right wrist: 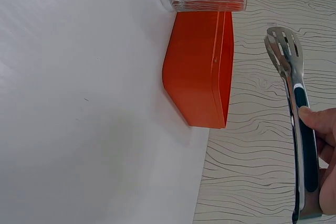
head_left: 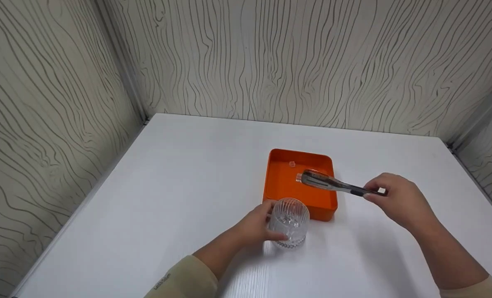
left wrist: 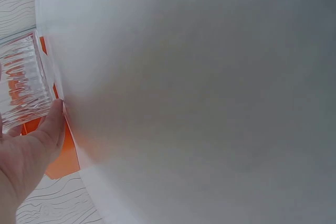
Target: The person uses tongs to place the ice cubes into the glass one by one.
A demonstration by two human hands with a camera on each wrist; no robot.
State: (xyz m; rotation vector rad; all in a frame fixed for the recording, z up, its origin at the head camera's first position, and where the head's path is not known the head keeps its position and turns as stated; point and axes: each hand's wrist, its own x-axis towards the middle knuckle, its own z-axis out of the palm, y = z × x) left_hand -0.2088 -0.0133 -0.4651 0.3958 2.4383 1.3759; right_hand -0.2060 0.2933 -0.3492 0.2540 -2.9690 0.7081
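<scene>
My left hand holds a clear ribbed glass by its side, with fingers and thumb round it. Clear pieces like ice cubes seem to lie inside the glass, hard to make out. My right hand grips metal tongs with dark handle grips, their slotted heads over the orange tray. At the tongs' tip shows a small clear cube; whether the tongs pinch it, I cannot tell. Another clear cube lies near the tray's far wall. In the left wrist view, the glass stands before the tray.
A white table carries the tray and glass. Wood-grain patterned panels rise behind the table and on both sides. The glass stands against or very near the tray's front left corner.
</scene>
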